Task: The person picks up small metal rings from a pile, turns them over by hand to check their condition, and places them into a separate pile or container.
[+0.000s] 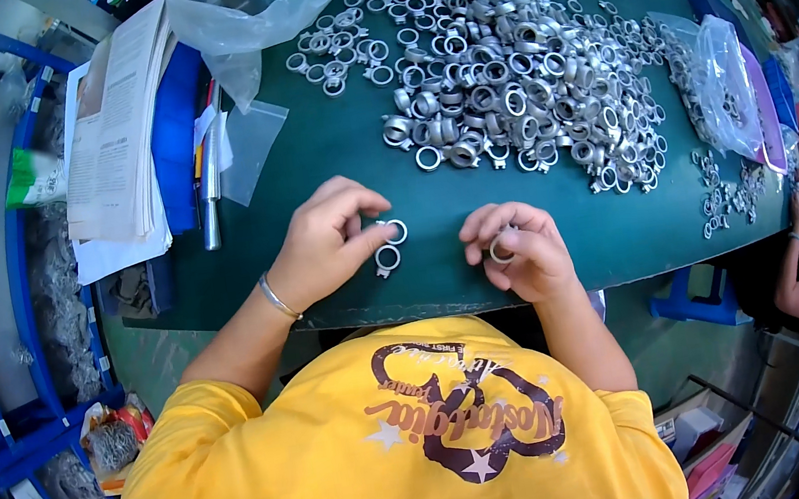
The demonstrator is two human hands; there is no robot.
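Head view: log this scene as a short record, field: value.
surface: green table
left hand: left hand, fingertips at an upper ring; grip unclear
below it: lower ring
right hand: right hand, holding a metal ring at its fingertips
bulk parts: large heap of metal rings beyond the hands
left side: stacked papers, clear plastic bag
far right: another person's arm

Lugged rings (518,64) are silvery metal, smooth with a soft shine. The table (308,166) has a smooth, faintly glossy green top. The translucent bag (233,19) is thin, wrinkled, glossy plastic; the printed sheets (114,136) are matt paper. The T-shirt (315,452) is matt cloth, the bracelet (274,298) shiny metal.
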